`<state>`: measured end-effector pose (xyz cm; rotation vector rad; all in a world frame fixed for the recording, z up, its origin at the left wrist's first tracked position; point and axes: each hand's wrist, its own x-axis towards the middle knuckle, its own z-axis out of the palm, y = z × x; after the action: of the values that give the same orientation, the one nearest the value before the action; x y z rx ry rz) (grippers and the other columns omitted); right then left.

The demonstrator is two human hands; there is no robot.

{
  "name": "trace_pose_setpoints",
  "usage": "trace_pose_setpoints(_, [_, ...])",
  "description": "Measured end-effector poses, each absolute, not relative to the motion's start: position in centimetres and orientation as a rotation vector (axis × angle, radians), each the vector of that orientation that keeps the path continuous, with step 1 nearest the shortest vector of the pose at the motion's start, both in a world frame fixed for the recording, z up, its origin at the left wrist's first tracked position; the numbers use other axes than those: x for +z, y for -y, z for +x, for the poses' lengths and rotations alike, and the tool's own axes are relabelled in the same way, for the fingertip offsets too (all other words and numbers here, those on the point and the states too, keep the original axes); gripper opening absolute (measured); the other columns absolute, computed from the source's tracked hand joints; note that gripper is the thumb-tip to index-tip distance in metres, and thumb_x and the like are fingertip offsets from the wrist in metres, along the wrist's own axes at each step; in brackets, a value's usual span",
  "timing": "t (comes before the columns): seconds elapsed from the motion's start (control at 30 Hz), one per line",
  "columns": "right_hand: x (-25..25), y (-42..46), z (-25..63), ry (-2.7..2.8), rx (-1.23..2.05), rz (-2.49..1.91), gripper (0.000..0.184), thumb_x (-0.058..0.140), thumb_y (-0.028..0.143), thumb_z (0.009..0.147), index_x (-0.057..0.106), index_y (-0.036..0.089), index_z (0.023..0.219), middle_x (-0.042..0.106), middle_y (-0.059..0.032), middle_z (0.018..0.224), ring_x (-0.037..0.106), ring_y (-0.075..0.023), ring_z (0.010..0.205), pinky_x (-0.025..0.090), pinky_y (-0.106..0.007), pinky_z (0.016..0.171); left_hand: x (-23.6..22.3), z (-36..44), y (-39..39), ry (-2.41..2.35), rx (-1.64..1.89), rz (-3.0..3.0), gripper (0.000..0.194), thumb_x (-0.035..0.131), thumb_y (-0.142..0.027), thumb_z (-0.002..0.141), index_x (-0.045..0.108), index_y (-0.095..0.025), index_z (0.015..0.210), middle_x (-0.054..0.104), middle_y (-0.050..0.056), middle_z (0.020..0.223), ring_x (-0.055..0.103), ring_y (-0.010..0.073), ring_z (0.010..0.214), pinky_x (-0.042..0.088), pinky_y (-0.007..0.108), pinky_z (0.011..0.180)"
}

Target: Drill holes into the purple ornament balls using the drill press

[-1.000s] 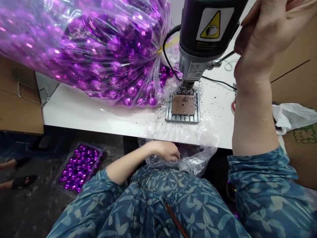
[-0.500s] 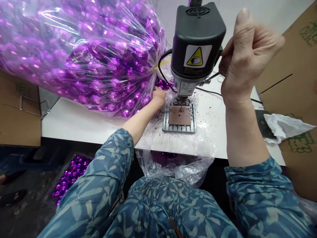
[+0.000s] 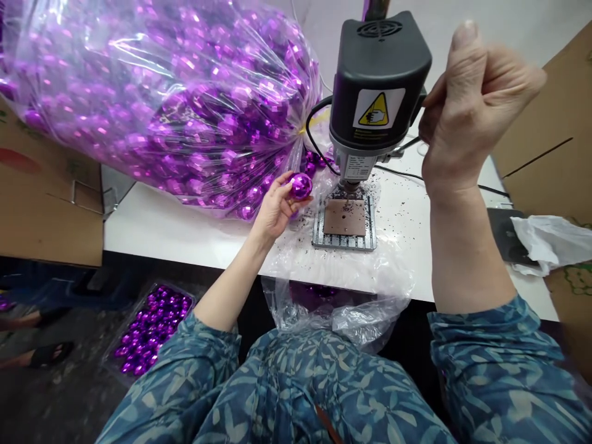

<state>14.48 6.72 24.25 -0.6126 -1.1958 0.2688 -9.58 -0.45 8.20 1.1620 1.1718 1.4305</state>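
Note:
A shiny purple faceted ball (image 3: pixel 301 185) is pinched between the thumb and fingers of my left hand (image 3: pixel 277 206), just left of the drill press. My right hand (image 3: pixel 476 117) is closed in a fist round the lever (image 3: pixel 409 145) at the right side of the drill press (image 3: pixel 382 80); the lever's end is hidden in the fist. Below the drill's chuck, a brown plate (image 3: pixel 345 217) with a small hole lies on the grooved metal base (image 3: pixel 345 245). Dark shavings are scattered over both and on the table round them.
A large tied clear bag (image 3: pixel 198 117) of purple balls fills the table's left. Clear plastic film (image 3: pixel 370 308) hangs over the front edge. On the floor stands a tray (image 3: pixel 152 330) of purple balls, near another person's feet (image 3: pixel 46 354). Cardboard boxes (image 3: pixel 546 142) flank the table (image 3: pixel 152 228).
My left hand has come back from beside the bag's neck towards me, with a purple ball now showing in its fingers. My right hand stays at the lever. The view has shifted slightly.

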Motion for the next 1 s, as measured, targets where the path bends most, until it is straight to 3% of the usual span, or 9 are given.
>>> trace_pose_setpoints(0.2, [24.5,-6.7,14.2,1.162,0.281,-0.576,0.075,0.058,0.095,0.068,0.047,0.025,0.043,0.026,0.0051,0.037,0.022,-0.0056,0.034,0.021,-0.035,0.043,7.6,-9.6,3.0,-1.049,1.266,1.047,0.061,0.047,-0.076,0.104,0.062,-0.027,0.138,0.073,0.016,0.131,0.073,0.032,0.126,0.068,0.055,0.101])
trace_pose_setpoints(0.37, [24.2,-6.9,14.5,1.211,0.253,-0.619,0.073,0.05,0.094,0.071,0.043,0.026,0.045,0.029,0.0037,0.039,0.026,-0.0062,0.037,0.026,-0.034,0.046,6.8,-8.5,4.0,-1.047,1.249,1.019,0.052,0.056,-0.069,0.104,0.066,-0.025,0.13,0.072,0.016,0.13,0.07,0.0339,0.132,0.067,0.058,0.105])
trace_pose_setpoints(0.5, [23.9,-7.5,14.7,1.217,0.292,-0.593,0.066,0.057,0.086,0.074,0.043,0.028,0.045,0.024,0.0043,0.039,0.028,-0.0078,0.038,0.028,-0.036,0.048,5.3,-7.0,5.0,-1.051,1.256,0.915,0.042,0.066,-0.059,0.102,0.071,-0.02,0.119,0.075,0.016,0.124,0.069,0.0342,0.132,0.066,0.058,0.105])
trace_pose_setpoints(0.67, [23.8,-7.6,14.6,1.194,0.249,-0.595,0.062,0.055,0.08,0.076,0.043,0.027,0.045,0.026,0.0045,0.038,0.023,-0.0074,0.036,0.028,-0.037,0.047,2.0,-5.6,4.6,-1.153,1.275,0.839,0.049,0.087,-0.057,0.086,0.07,-0.021,0.115,0.079,0.011,0.116,0.077,0.0229,0.103,0.068,0.037,0.082])
trace_pose_setpoints(0.77, [23.8,-7.5,14.6,1.218,0.231,-0.617,0.06,0.05,0.075,0.078,0.04,0.026,0.046,0.027,0.0043,0.039,0.02,-0.0064,0.036,0.026,-0.036,0.046,0.7,-4.9,3.6,-1.227,1.318,0.936,0.056,0.089,-0.057,0.083,0.067,-0.021,0.12,0.08,0.009,0.11,0.078,0.0204,0.095,0.064,0.032,0.072])
trace_pose_setpoints(0.93, [23.9,-7.2,14.8,1.231,0.241,-0.653,0.053,0.058,0.049,0.089,0.039,0.021,0.048,0.038,0.0043,0.043,0.026,-0.0035,0.041,0.029,-0.029,0.049,0.3,-3.2,2.1,-1.231,1.381,1.126,0.059,0.09,-0.056,0.083,0.064,-0.021,0.122,0.081,0.01,0.115,0.078,0.0233,0.109,0.063,0.038,0.093])
trace_pose_setpoints(1.0, [24.0,-6.9,15.0,1.252,0.284,-0.658,0.054,0.06,0.051,0.087,0.039,0.021,0.048,0.035,0.0056,0.043,0.027,-0.0026,0.041,0.03,-0.027,0.05,0.3,-2.6,1.7,-1.256,1.379,1.192,0.06,0.091,-0.057,0.082,0.064,-0.021,0.121,0.08,0.011,0.116,0.078,0.0249,0.111,0.062,0.039,0.095])
